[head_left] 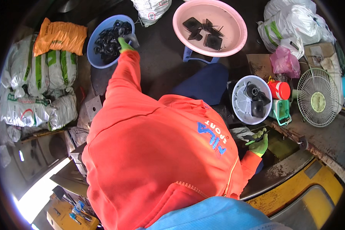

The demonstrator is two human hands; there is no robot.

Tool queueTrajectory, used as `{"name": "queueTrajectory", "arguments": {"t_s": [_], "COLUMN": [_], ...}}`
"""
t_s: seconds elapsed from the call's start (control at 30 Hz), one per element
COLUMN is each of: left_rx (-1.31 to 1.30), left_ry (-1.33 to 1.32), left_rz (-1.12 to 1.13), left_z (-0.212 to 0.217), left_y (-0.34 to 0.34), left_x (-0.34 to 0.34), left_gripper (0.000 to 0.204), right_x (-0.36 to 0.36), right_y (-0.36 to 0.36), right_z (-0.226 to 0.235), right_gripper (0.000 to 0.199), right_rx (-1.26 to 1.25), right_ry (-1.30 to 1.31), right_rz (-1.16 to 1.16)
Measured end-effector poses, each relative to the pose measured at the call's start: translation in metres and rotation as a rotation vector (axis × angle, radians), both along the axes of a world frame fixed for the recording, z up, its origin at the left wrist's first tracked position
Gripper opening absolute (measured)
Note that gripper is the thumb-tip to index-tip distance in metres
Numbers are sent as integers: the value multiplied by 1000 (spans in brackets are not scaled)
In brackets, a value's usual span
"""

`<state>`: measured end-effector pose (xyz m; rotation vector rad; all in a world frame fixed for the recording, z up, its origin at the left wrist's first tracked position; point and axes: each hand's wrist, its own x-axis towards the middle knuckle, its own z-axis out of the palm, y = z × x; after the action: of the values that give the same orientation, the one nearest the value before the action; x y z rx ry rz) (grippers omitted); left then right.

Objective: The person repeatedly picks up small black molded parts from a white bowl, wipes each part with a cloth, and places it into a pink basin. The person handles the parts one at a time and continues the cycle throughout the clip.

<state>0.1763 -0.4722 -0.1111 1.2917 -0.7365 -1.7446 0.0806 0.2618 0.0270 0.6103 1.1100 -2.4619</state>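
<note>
My left arm reaches out to a blue basin (pixel 90 53) heaped with small black moulded parts (pixel 113 38). At its right rim my left hand (pixel 125 45), in a green glove, is closed on a dark part (pixel 133 40), blurred, its shape unclear. Low on the right, my gloved right hand (pixel 259 143) is closed around a thin dark tool (pixel 257 136), its kind not clear. It is beside a crumpled whitish bag or cloth (pixel 242 133). Just above that hand stands a white basket (pixel 239 111) with several black square-based parts (pixel 258 108).
A pink basin (pixel 234 48) holding black flanged parts rests on a blue stool (pixel 199 57). Stacked sacks (pixel 38 76) fill the left side. A fan (pixel 318 97), a red jar (pixel 283 91) and white bags (pixel 291 25) stand right. Yellow machinery (pixel 295 199) is at lower right.
</note>
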Motion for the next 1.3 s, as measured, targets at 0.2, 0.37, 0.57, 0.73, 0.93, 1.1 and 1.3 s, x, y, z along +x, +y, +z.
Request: {"name": "queueTrajectory", "arguments": {"t_s": [0.2, 0.37, 0.57, 0.73, 0.93, 1.1, 1.3], "left_rx": [-380, 410, -117, -1350, -1248, -1303, -1273], "left_ry": [-66, 591, 142, -373, -627, -621, 124], "left_rz": [-482, -1260, -2101, -1905, -1991, -2115, -1691], "left_z": [-5, 22, 85, 54, -2, 32, 114], "left_y": [-48, 123, 369, 492, 509, 478, 432], "left_x": [-37, -156, -227, -257, -289, -280, -224], "left_gripper": [33, 37, 49, 57, 53, 61, 60], "right_x": [-1, 23, 45, 46, 46, 39, 36], "right_y": [-5, -11, -22, -22, -27, -38, -71], "right_z": [-5, 10, 12, 4, 3, 8, 0], "right_gripper": [30, 28, 25, 26, 24, 37, 43], "right_rx": [-35, -4, -59, -45, 29, 203, 522], "right_ry": [83, 270, 225, 121, -31, -33, 56], "right_rz": [35, -57, -246, -339, -372, -320, -102]}}
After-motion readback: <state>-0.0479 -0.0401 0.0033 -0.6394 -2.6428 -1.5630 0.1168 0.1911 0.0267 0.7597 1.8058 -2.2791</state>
